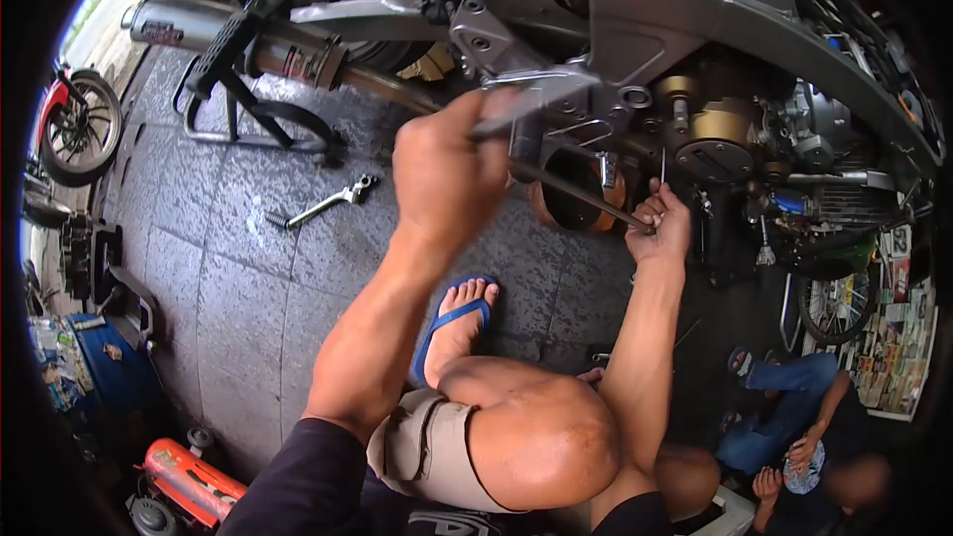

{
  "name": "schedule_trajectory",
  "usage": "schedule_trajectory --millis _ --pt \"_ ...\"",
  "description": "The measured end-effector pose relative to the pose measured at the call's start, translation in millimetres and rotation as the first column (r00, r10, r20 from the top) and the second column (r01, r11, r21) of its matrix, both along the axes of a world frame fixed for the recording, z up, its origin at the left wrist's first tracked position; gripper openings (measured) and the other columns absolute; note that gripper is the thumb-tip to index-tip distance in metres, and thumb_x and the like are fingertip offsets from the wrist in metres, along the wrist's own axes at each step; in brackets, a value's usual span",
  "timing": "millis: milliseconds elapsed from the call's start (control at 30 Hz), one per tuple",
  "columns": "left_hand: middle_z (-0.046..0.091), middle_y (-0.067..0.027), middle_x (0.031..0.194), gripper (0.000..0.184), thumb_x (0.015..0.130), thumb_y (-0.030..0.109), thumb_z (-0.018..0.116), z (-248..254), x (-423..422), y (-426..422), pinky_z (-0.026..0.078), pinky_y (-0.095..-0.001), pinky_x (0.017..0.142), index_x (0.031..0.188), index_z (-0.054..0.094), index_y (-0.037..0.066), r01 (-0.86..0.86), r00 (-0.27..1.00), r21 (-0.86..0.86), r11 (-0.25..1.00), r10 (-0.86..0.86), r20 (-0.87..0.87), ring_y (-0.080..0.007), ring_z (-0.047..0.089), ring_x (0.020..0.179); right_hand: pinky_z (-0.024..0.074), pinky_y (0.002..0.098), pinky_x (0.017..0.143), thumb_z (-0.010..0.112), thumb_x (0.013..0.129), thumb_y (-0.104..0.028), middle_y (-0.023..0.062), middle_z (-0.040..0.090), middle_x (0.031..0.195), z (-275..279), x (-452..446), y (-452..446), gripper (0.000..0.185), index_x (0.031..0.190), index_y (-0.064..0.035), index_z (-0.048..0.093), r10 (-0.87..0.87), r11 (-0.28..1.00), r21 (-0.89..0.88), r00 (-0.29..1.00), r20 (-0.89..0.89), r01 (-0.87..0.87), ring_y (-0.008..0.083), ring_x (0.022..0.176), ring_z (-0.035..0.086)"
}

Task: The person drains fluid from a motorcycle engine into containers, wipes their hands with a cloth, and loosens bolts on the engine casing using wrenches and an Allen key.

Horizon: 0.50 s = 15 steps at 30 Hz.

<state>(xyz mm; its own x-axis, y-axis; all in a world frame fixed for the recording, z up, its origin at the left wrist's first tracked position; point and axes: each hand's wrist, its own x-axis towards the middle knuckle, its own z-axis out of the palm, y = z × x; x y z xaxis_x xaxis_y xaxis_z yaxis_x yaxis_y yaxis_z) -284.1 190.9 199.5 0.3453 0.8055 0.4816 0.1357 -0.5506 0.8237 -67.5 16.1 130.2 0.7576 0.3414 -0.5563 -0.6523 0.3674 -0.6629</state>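
Observation:
My left hand (452, 169) is closed and blurred, raised in front of the grey motorcycle frame (645, 10). A smeared grey metal piece (536, 99) runs from its fingers toward the frame; its shape is hard to make out. My right hand (663, 223) is lower and to the right, its fingers pinched round a thin metal rod (663, 167) that points up beside the gold round engine cover (720, 139). A long dark bar (581, 194) slants down to the same hand.
A kick lever (323, 203) lies on the tiled floor (238, 278). The centre stand (258, 119) is at upper left, under the silver exhaust (189, 25). An orange-red machine (189, 481) stands at lower left. Another person (804, 447) sits at lower right.

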Motion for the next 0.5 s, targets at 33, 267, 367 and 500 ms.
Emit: schedule_trajectory --millis 33,267,367,500 --pt "0.053 -0.0156 0.054 0.026 0.089 0.020 0.062 -35 -10 2 0.040 -0.0373 0.047 0.070 0.060 0.002 -0.063 0.998 -0.141 0.988 0.059 -0.039 -0.0258 0.051 0.046 0.0249 0.0181 0.039 0.054 0.094 -0.016 -0.0062 0.032 0.054 1 -8 -1 0.015 0.091 -0.0029 0.060 0.010 1.000 -0.012 1.000 -0.006 -0.010 0.0047 0.042 0.028" --pt "0.047 0.0013 0.057 0.051 0.094 0.048 0.053 -272 -7 -64 0.032 -0.0298 0.046 0.065 0.054 0.007 -0.017 0.986 -0.907 0.420 -0.144 -0.085 -0.0090 0.040 0.052 0.0291 0.0244 0.040 0.050 0.097 -0.020 -0.0052 0.032 0.056 4 -29 15 0.022 0.097 -0.0009 0.060 0.108 0.883 -0.457 0.898 0.427 0.111 0.0060 0.044 0.033" --pt "0.047 0.0008 0.056 0.051 0.094 0.048 0.053 -257 -5 -87 0.035 -0.0299 0.049 0.062 0.053 0.008 -0.104 0.992 -0.952 0.289 -0.044 -0.122 -0.0107 0.043 0.053 0.0271 0.0228 0.038 0.050 0.097 -0.020 -0.0055 0.032 0.055 11 -46 3 0.022 0.096 -0.0013 0.061 0.151 0.844 -0.519 0.870 0.469 0.134 0.0053 0.043 0.033" --pt "0.039 0.0059 0.055 0.050 0.099 0.037 0.049 -185 -41 -47 0.024 -0.0297 0.045 0.059 0.045 0.008 -0.184 0.966 -0.706 0.683 0.258 -0.002 -0.0069 0.033 0.052 0.0264 0.0208 0.041 0.053 0.096 -0.024 -0.0074 0.031 0.056 13 -50 -4 0.023 0.098 -0.0028 0.061 0.158 0.983 -0.134 0.949 0.272 -0.125 0.0046 0.045 0.031"
